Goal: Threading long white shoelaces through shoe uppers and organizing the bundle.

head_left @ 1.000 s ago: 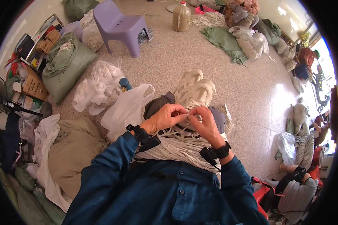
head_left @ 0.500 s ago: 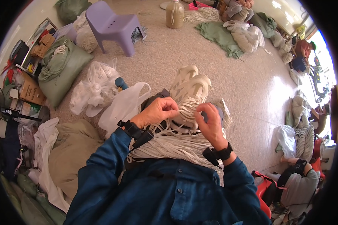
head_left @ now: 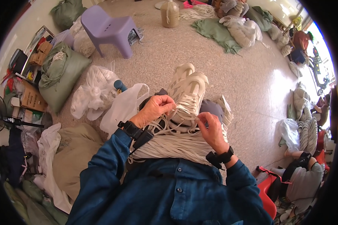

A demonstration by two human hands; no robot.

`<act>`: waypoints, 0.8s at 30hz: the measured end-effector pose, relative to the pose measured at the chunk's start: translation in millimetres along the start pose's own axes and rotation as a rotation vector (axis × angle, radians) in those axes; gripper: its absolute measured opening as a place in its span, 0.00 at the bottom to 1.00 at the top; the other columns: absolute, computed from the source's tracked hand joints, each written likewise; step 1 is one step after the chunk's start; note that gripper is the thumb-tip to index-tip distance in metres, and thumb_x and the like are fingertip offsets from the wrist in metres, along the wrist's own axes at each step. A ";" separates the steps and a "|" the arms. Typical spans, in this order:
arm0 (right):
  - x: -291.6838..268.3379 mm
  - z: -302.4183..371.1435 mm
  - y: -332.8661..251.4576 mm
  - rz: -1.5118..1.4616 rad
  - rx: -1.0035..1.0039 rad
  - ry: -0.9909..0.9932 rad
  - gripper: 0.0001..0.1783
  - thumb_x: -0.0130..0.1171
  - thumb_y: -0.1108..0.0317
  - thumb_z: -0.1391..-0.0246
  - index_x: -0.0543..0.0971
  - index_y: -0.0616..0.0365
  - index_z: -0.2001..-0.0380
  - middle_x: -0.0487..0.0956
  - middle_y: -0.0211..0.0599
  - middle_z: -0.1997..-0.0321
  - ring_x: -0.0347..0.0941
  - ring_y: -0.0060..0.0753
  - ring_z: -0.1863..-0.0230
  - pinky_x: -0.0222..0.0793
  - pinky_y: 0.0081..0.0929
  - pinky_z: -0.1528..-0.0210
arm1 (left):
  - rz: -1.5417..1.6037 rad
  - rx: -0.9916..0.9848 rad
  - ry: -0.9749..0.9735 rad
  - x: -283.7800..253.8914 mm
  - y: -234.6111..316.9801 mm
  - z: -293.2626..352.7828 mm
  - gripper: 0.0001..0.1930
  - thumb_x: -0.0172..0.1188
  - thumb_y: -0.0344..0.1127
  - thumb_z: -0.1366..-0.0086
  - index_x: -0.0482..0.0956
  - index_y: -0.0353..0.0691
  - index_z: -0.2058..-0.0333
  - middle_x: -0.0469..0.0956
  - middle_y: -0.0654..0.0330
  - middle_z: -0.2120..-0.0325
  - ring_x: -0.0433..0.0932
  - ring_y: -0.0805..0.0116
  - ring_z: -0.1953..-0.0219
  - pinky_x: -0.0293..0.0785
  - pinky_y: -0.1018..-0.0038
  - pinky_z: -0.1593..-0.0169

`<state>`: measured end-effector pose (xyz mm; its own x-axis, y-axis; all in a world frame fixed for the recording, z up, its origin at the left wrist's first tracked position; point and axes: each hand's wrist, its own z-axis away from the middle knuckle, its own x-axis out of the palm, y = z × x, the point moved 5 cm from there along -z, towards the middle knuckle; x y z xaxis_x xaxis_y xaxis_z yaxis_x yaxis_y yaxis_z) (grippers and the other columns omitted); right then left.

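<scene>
A pair of cream sneakers point(head_left: 193, 87) rests on my lap, toes pointing away from me. The nearer shoe has loose loops of pale shoelace point(head_left: 186, 106) across its front. My left hand point(head_left: 156, 109) is closed at the left side of the shoe, thumb and forefinger pinching a shoelace. On the right side, my right hand point(head_left: 213, 129) also pinches a lace at its fingertips. Under both wrists a thick bundle of flat off-white laces point(head_left: 172, 147) lies across my lap, with strands looping up to the shoe.
A white plastic bag point(head_left: 122, 108) and a clear bag of pale bundles point(head_left: 95, 90) sit to my left. Ahead are a purple chair point(head_left: 107, 30) and a large jug point(head_left: 169, 15). Green sacks point(head_left: 60, 75) stand at far left. Another person point(head_left: 304, 180) is at the lower right.
My right thumb and forefinger have come together in a pinch, slightly lower. My left hand has shifted a little up and left. The whole view has tilted slightly.
</scene>
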<state>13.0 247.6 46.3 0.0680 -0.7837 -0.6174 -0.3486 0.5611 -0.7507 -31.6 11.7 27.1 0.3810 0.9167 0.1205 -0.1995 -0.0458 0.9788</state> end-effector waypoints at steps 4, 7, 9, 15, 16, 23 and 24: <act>-11.2 2.5 -4.3 0.013 -0.004 -0.036 0.06 0.63 0.73 0.46 0.78 0.59 0.65 0.77 0.39 0.74 0.75 0.43 0.71 0.69 0.38 0.57 | 0.102 -0.083 0.029 -3.9 -10.6 1.6 0.09 0.64 0.36 0.31 0.82 0.36 0.63 0.77 0.69 0.73 0.73 0.81 0.73 0.73 0.83 0.67; -13.8 5.1 -0.1 -0.038 0.074 -0.048 0.07 0.64 0.73 0.47 0.78 0.60 0.64 0.76 0.39 0.71 0.74 0.45 0.69 0.68 0.39 0.57 | 0.134 -0.105 0.017 -8.2 -13.8 2.4 0.10 0.64 0.37 0.31 0.82 0.36 0.62 0.77 0.69 0.73 0.73 0.82 0.74 0.73 0.83 0.68; -11.7 7.2 4.2 -0.061 0.114 -0.055 0.08 0.64 0.73 0.48 0.79 0.60 0.64 0.76 0.39 0.69 0.74 0.45 0.67 0.68 0.39 0.56 | 0.040 -0.129 -0.004 -10.3 -10.9 3.7 0.10 0.65 0.38 0.32 0.82 0.36 0.62 0.77 0.69 0.73 0.72 0.83 0.76 0.72 0.84 0.71; -2.0 6.7 0.9 0.181 -0.133 -0.014 0.08 0.64 0.75 0.52 0.78 0.57 0.67 0.75 0.35 0.61 0.70 0.44 0.56 0.63 0.40 0.54 | 0.014 -0.240 -0.175 -9.0 3.8 2.8 0.09 0.67 0.38 0.33 0.79 0.39 0.66 0.76 0.70 0.75 0.72 0.84 0.76 0.70 0.86 0.74; -1.6 7.0 1.6 0.166 -0.121 -0.011 0.07 0.64 0.75 0.52 0.78 0.57 0.67 0.75 0.35 0.62 0.70 0.44 0.57 0.63 0.40 0.54 | 0.014 -0.241 -0.176 -7.2 5.2 3.7 0.09 0.67 0.38 0.33 0.79 0.39 0.66 0.76 0.70 0.75 0.72 0.84 0.76 0.70 0.86 0.74; -14.4 7.1 -2.3 0.144 -0.124 0.006 0.05 0.62 0.76 0.51 0.76 0.56 0.70 0.76 0.35 0.70 0.73 0.45 0.63 0.63 0.39 0.55 | -0.413 0.106 0.083 1.1 15.6 6.0 0.04 0.64 0.27 0.36 0.77 0.38 0.66 0.76 0.71 0.73 0.71 0.87 0.73 0.67 0.86 0.71; -19.0 8.2 -2.2 0.144 -0.121 0.009 0.05 0.62 0.76 0.51 0.76 0.56 0.70 0.76 0.35 0.70 0.73 0.45 0.63 0.63 0.39 0.55 | -0.466 0.163 0.177 1.4 17.4 6.0 0.03 0.63 0.26 0.36 0.77 0.37 0.65 0.76 0.71 0.73 0.71 0.87 0.73 0.68 0.86 0.70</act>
<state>20.1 263.4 57.8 0.0011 -0.7000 -0.7142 -0.4640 0.6323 -0.6204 -29.1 9.9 45.2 0.2343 0.9070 -0.3501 0.1031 0.3349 0.9366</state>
